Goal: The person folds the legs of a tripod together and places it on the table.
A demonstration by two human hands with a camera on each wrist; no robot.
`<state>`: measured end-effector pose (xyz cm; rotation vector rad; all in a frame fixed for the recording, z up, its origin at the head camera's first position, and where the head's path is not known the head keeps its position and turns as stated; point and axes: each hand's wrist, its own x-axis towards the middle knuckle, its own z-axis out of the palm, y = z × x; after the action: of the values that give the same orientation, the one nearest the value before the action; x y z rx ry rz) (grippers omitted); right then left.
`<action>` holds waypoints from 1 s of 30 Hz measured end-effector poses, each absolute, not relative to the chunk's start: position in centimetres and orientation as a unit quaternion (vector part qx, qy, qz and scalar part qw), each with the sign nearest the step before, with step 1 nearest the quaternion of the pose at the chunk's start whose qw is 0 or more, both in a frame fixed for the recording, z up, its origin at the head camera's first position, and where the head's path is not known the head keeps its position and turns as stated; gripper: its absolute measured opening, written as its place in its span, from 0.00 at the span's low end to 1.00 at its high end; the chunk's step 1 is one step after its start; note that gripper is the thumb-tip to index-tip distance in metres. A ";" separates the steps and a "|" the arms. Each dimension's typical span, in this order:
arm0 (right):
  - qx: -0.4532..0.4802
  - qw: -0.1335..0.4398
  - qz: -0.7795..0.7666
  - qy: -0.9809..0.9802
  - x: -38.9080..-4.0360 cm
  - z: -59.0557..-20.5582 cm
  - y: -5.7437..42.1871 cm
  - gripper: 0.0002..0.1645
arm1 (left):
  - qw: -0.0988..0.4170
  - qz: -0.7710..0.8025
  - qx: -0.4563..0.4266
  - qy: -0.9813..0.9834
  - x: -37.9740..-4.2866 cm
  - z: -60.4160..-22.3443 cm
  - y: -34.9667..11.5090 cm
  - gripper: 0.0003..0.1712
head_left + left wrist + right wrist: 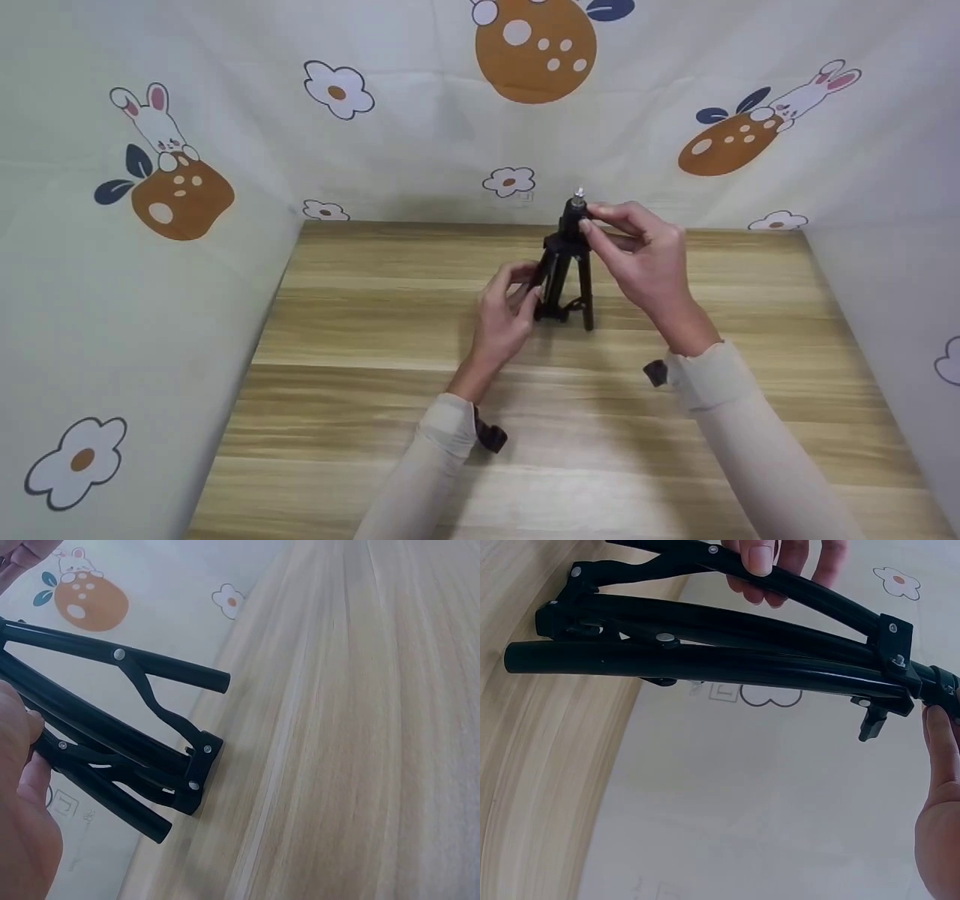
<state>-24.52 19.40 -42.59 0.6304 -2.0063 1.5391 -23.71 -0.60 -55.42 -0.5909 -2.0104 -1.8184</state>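
A small black tripod [556, 274] stands upright near the back of the table, its legs only partly spread and a silver screw tip on top. My left hand [507, 311] grips one of its legs between thumb and fingers; the left wrist view shows that hand [26, 787] at the edge beside the leg braces. Higher up, my right hand [641, 251] pinches the tripod's top section just under the screw. In the right wrist view the tripod [727, 652] lies across the picture, with a small lever below its collar and the right hand [941, 795] at the right edge.
The wood-grain table [360, 420] reaches to a pale cloth backdrop [420, 142] printed with rabbits, oranges and flowers. Cloth walls rise at the left, the back and the right. Close behind the tripod is the back wall. Small black pieces hang at both cuffs.
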 end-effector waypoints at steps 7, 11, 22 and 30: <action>0.229 0.263 0.571 -0.743 -24.6 -42.7 19.4 0.09 | 0.175 -0.645 -0.200 -0.716 -23.8 -55.4 -0.5 0.19; 0.234 0.262 0.577 -0.738 -24.7 -42.8 19.4 0.09 | 0.173 -0.658 -0.203 -0.704 -23.9 -55.5 -0.3 0.20; 0.236 0.258 0.586 -0.731 -24.7 -42.7 19.4 0.09 | 0.175 -0.662 -0.195 -0.702 -24.1 -55.5 0.0 0.20; 0.236 0.256 0.584 -0.733 -24.7 -42.7 19.4 0.08 | 0.183 -0.665 -0.201 -0.696 -24.1 -55.8 0.3 0.20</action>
<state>-24.68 19.41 -42.66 0.6406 -1.9885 1.5859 -24.08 0.26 -55.78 -0.5663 -1.9629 -1.8771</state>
